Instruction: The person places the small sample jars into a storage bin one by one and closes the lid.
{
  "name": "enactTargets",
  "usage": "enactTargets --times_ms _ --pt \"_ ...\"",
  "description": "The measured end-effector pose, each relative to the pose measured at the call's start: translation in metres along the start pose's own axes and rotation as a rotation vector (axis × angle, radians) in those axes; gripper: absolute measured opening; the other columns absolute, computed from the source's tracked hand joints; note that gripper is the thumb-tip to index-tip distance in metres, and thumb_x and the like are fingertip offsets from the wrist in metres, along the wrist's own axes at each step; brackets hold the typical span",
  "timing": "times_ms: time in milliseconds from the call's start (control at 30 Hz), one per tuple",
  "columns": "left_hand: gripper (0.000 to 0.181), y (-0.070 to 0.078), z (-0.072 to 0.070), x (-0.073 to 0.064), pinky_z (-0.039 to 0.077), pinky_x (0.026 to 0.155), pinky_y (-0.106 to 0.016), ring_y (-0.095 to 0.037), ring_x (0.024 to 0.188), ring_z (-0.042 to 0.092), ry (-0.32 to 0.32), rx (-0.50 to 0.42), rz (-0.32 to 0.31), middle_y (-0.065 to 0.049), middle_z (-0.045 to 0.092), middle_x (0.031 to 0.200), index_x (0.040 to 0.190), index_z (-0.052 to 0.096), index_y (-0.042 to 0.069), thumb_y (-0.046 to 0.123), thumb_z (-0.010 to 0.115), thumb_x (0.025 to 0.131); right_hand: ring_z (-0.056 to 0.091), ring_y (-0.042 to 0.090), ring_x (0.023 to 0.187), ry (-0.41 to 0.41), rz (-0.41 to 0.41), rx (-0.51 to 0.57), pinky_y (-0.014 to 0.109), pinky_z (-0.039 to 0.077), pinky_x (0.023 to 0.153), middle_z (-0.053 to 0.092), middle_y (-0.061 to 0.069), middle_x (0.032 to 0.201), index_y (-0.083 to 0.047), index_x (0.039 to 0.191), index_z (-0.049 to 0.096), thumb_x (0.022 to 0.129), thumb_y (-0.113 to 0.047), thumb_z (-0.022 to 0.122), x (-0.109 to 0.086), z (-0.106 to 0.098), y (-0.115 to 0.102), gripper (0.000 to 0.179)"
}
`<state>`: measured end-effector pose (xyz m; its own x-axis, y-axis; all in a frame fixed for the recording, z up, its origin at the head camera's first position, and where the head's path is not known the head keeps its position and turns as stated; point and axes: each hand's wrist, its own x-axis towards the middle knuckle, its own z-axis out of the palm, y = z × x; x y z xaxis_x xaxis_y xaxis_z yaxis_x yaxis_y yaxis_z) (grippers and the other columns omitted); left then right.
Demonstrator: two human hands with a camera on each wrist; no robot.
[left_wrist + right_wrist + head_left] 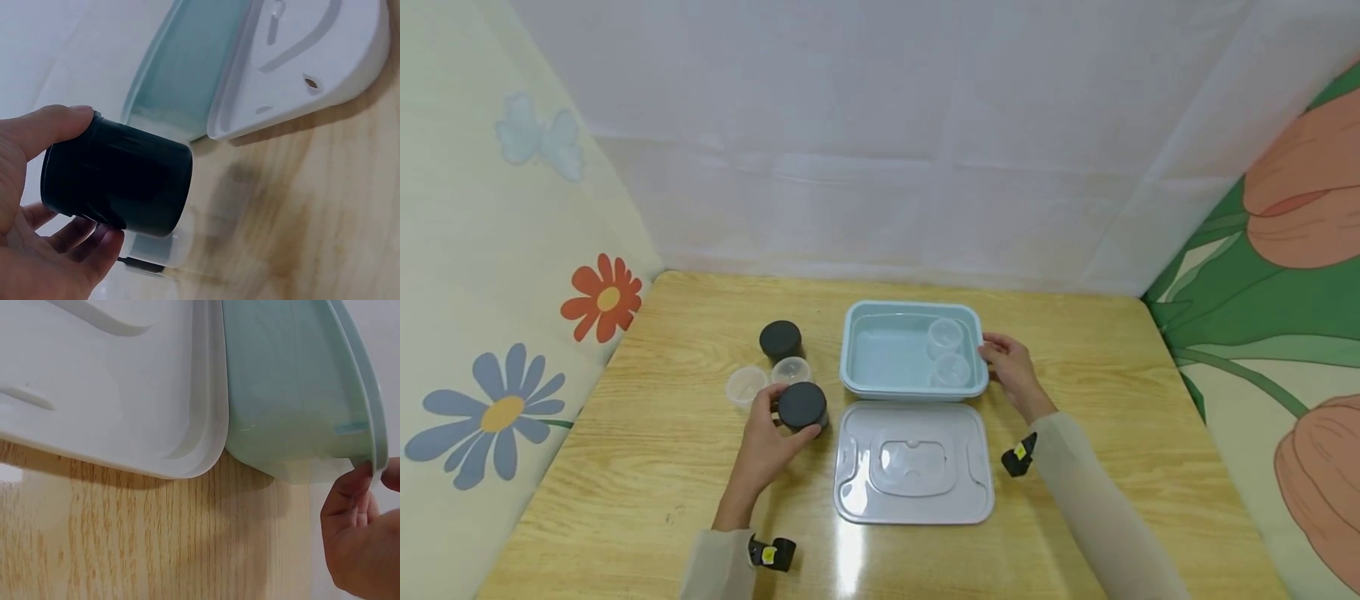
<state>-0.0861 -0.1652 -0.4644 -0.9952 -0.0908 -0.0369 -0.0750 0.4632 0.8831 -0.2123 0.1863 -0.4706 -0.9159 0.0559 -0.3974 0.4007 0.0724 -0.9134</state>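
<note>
Gripping a black jar [802, 405] in the left hand [766, 440], thumb and fingers parted to its width, at eight o'clock from a blue box [887, 354]. Pinching its three o'clock rim with the right hand [1017, 372], thumb and fingers close together. Inside, at two and four o'clock, two clear cups [945, 335]. Outside, at nine o'clock, a second jar [780, 340] and two more cups [791, 371]. At six o'clock, a pale lid [913, 468].
</note>
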Motion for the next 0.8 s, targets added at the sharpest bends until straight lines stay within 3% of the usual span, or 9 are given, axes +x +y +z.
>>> enactTargets --times_ms 433,800 --pt "0.074 0.018 -0.015 0.002 0.043 0.093 -0.049 -0.036 0.116 0.047 -0.016 0.020 0.053 -0.023 0.045 0.129 0.135 0.034 -0.006 0.007 0.077 0.076 0.056 0.003 0.081 -0.004 -0.011 -0.011 0.019 0.051 0.067 0.054 -0.001 0.103 -0.001 0.139 0.043 0.097 -0.009 0.051 -0.002 0.000 -0.002 0.044" --pt "0.074 0.034 -0.019 0.010 0.045 0.091 -0.050 -0.035 0.112 0.048 -0.010 0.037 0.159 -0.022 0.046 0.127 0.134 0.035 -0.006 0.006 0.079 0.075 0.056 0.004 0.082 0.006 0.004 -0.009 0.021 0.052 0.070 0.055 -0.002 0.102 -0.003 0.138 0.045 0.096 -0.009 0.052 -0.001 0.000 0.000 0.043"
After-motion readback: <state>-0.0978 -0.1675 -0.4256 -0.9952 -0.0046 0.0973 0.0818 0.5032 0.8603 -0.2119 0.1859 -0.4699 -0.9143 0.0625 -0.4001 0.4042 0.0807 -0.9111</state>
